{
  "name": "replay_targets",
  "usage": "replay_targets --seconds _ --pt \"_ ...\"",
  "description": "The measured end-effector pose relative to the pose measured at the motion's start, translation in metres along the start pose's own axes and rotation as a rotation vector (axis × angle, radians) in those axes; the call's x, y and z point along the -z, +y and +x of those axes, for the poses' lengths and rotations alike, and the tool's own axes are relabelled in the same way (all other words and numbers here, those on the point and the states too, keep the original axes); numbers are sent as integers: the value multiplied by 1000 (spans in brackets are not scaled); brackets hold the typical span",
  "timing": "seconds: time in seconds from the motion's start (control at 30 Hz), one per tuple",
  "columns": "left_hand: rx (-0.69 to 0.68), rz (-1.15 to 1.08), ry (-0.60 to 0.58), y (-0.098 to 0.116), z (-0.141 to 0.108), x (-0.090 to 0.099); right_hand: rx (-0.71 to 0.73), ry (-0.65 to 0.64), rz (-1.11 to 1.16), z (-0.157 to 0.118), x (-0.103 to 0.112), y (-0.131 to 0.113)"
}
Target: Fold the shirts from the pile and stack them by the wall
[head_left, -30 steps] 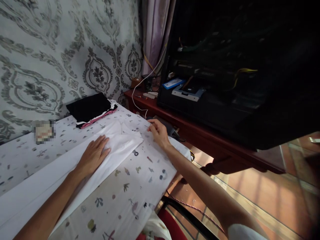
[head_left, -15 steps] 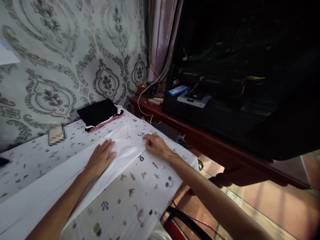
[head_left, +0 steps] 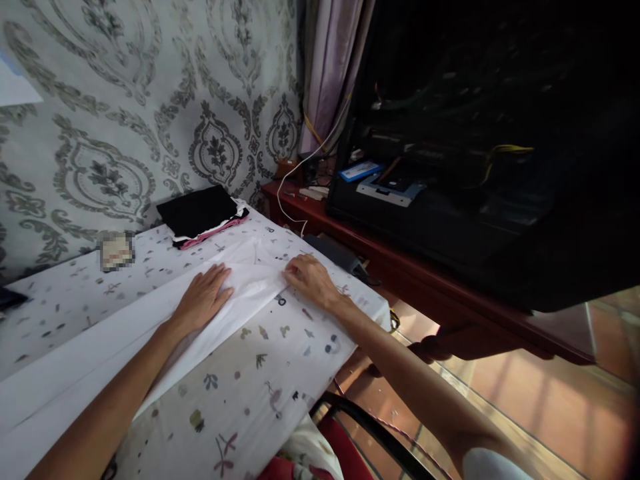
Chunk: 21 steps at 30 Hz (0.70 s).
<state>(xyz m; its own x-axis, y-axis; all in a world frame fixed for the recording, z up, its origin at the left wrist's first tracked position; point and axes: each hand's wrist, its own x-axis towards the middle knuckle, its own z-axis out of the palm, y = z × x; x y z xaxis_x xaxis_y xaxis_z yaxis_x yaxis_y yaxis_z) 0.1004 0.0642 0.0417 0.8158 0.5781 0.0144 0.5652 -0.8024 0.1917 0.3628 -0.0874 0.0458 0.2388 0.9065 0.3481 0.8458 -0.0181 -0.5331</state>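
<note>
A long white cloth (head_left: pixel 115 333) lies folded across the patterned sheet (head_left: pixel 215 413), running from the lower left to the middle. Flat on its upper face rests my left hand (head_left: pixel 203 297), palm down with the fingers stretched out. At the cloth's right end, my right hand (head_left: pixel 307 277) has its fingers curled together on the edge of the white fabric. Beyond both hands, near the wall, sits a folded stack of clothes (head_left: pixel 200 217), black on top with white and pink edges below.
A blurred small item (head_left: pixel 117 251) lies left of the stack. To the right stands a dark red wooden table (head_left: pixel 400 267) with a large black open case (head_left: pixel 450 220) and a white cable (head_left: pixel 280 193). A black curved bar (head_left: pixel 375 427) is below.
The view has shifted slightly, so the surface appears a little higher. My left hand remains flat on the cloth, and my right hand stays at its right end with fingers slightly more curled.
</note>
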Motion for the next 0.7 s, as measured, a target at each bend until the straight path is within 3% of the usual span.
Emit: replay_targets --seconds 0.1,0.27,0.4,0.53,0.6,0.7 --pt "6 -55 -39 -2 2 6 -38 -72 -100 -1 -2 -2" --pt "39 -204 -87 1 -13 24 -4 -21 -212 -3 -2 -3" --pt "23 -170 -47 35 -54 23 155 -3 -173 6 -13 -24" --pt "-152 -86 -11 69 -97 8 362 -204 -60 26 -40 -55" --pt "-161 -58 16 68 -114 4 401 -304 -80 34 -55 -64" --pt "-3 -58 99 41 -136 10 353 -388 -170 40 -71 -66"
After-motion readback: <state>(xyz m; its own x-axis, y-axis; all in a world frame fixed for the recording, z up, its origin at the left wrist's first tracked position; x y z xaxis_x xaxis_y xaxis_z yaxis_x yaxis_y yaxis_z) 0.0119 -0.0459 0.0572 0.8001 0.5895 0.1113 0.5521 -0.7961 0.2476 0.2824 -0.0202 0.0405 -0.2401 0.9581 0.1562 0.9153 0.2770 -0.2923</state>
